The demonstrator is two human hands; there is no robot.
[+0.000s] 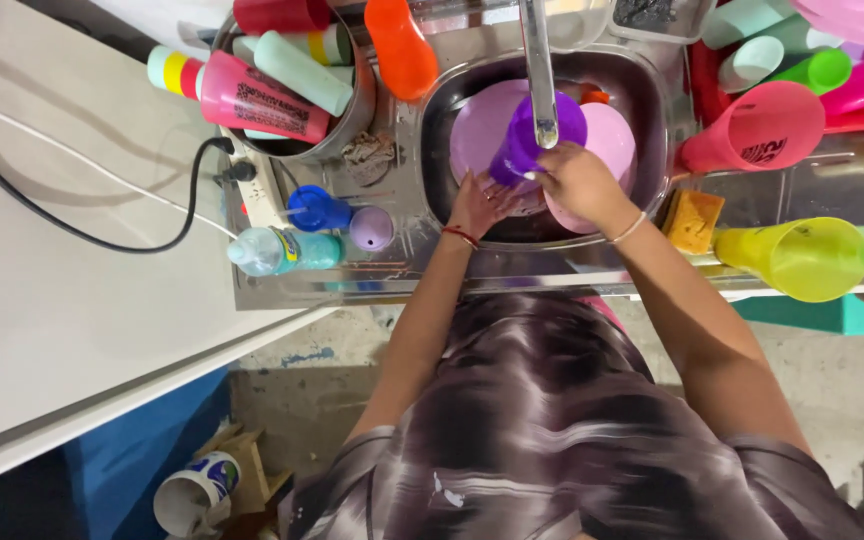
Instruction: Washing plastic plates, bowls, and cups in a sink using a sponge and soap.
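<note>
Right hand (577, 180) is gripping the purple cup (532, 135) under the tap (540, 70) in the sink (652, 110), w/ left hand (482, 200) open, steadying its base; risk: wet cup is probably slipping onto the lilac plate (477, 125).

Clear bottle (277, 250) (blue-yellow label) lies left of the sink (432, 215).

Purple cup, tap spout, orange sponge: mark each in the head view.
purple cup (520, 148), head view, on its side wall under the tap.
tap spout (540, 70), head view, mid-length of the metal spout.
orange sponge (693, 220), head view, centre of its top face.
</note>
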